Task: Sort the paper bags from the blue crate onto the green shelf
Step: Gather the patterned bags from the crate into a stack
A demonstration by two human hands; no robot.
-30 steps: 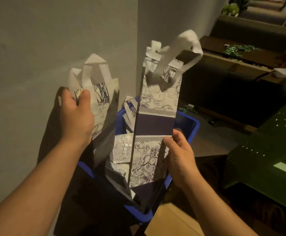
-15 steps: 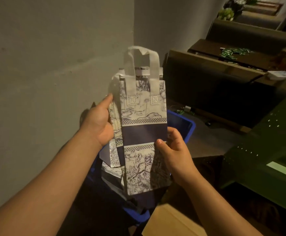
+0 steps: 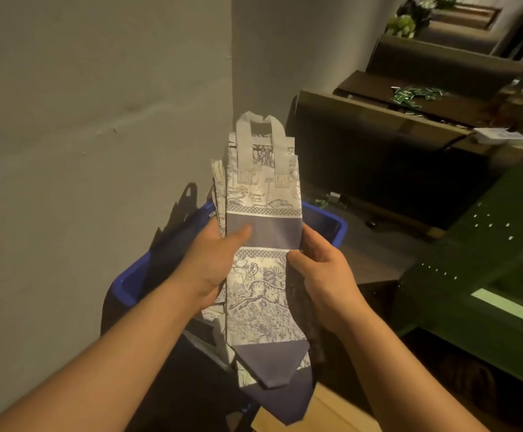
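I hold a flat stack of folded paper bags (image 3: 263,194) upright above the blue crate (image 3: 338,222). The bags are white with a blue drawn print, a plain dark blue band and white handles on top. My left hand (image 3: 213,263) grips the stack's left edge, thumb across the blue band. My right hand (image 3: 319,269) pinches the right edge at the same height. The green shelf (image 3: 484,269) stands to the right, its perforated frame slanting across the view. The stack and my arms hide most of the crate's inside.
A grey wall (image 3: 98,120) runs close on the left, with a corner behind the crate. Dark wooden benches (image 3: 378,135) step away at the back right, with small green pieces (image 3: 409,95) scattered on one. A cardboard box (image 3: 325,413) lies at the bottom.
The two bags held apart a second ago have been brought together into one stack in front of me. Both hands now grip it at the blue band, closer to my body.
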